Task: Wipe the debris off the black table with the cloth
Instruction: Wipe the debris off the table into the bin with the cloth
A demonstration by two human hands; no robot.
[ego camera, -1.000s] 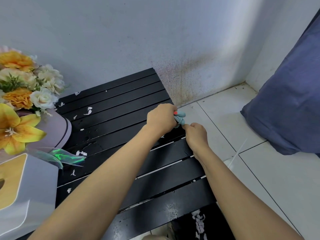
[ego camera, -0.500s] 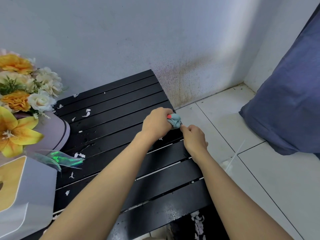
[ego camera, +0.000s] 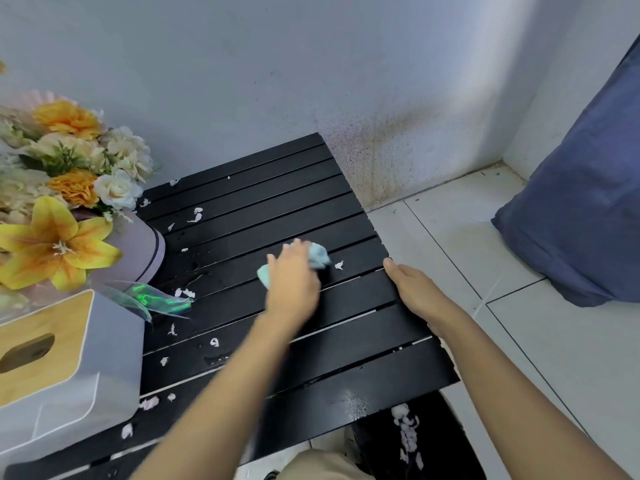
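The black slatted table (ego camera: 263, 209) carries several white scraps of debris, such as one (ego camera: 197, 214) toward the back left and one (ego camera: 339, 265) just right of the cloth. My left hand (ego camera: 294, 282) lies flat on the light blue cloth (ego camera: 318, 255) and presses it to the middle slats; the hand is motion-blurred. Cloth corners stick out left and right of the hand. My right hand (ego camera: 412, 289) rests on the table's right edge with straight fingers and holds nothing.
A bouquet in a pink round box (ego camera: 138, 251) and a white tissue box (ego camera: 69, 368) fill the table's left side. A blue cushion (ego camera: 571, 230) lies on the white tiled floor at right. More white scraps (ego camera: 407, 431) lie on a dark surface below the front edge.
My left hand moved the cloth left from the right edge onto the middle slats and flattened over it. My right hand let go of the cloth and settled on the table's edge.
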